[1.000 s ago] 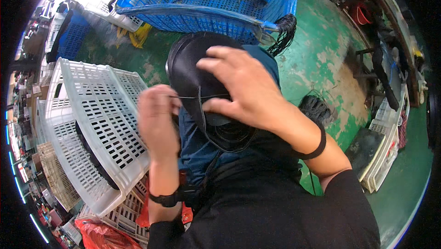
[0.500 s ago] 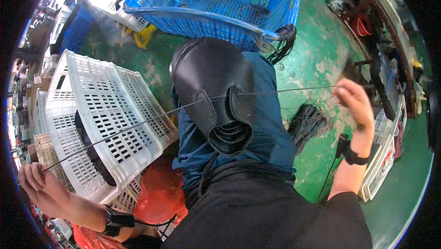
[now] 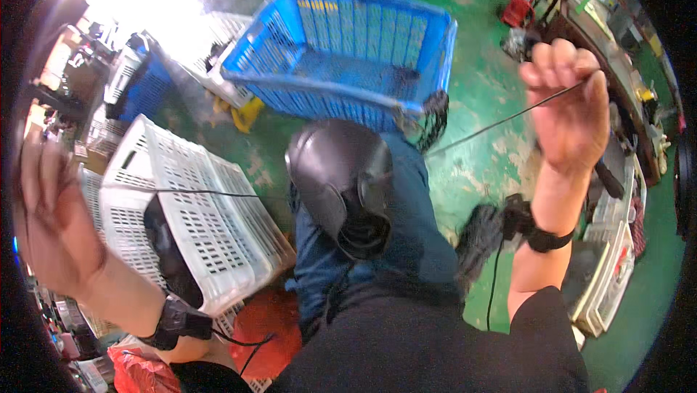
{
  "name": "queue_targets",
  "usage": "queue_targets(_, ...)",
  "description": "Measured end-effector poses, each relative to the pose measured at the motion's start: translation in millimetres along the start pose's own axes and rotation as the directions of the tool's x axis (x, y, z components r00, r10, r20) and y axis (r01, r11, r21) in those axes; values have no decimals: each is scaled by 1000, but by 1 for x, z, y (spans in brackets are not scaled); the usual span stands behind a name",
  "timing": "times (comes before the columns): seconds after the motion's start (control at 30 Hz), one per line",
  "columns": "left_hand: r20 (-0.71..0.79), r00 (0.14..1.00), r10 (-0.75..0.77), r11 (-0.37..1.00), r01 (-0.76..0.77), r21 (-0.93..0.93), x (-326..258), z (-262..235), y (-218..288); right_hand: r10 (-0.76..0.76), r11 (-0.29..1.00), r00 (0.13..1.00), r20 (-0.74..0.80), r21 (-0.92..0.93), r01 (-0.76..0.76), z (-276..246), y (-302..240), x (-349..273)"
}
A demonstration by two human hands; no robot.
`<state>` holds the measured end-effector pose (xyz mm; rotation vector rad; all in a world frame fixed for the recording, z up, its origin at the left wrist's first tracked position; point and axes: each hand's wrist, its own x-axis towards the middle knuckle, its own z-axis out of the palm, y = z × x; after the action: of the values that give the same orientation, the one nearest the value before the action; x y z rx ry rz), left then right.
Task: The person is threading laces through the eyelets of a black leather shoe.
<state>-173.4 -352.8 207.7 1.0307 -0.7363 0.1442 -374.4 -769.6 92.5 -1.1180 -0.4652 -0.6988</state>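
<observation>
A black leather shoe (image 3: 337, 168) rests on my lap, its opening toward me, blurred by motion. From it a thin dark shoelace (image 3: 501, 123) stretches up to my right hand (image 3: 566, 106). That hand is raised palm toward me, the lace pinched by the thumb against the fingers. On the other side, the lace runs across a white crate toward my left hand (image 3: 62, 226), which is lifted at the far left. Its fingers point upward but are smeared, and whether the lace is between them cannot be made out.
Ahead stands a blue plastic basket (image 3: 341, 95) with dark laces (image 3: 435, 111) over its corner. To my left is the white slatted crate (image 3: 210, 219) holding something black. A dark lace bundle (image 3: 479, 237) lies right of my knee. Red plastic (image 3: 268, 335) sits beside my left leg.
Both hands have risen, the right one turning its palm toward me and its fingers spreading more. The shoe and surroundings appear lower in view.
</observation>
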Motion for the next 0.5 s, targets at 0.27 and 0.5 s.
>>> queue_targets(0.27,466,884,30,967,92,-237,23,127,-26,109,992,993,35,61,-111,128,48,52)
queue_targets(0.5,164,986,5,993,-24,113,-8,98,-19,148,979,981,-127,-119,-163,105,36,52)
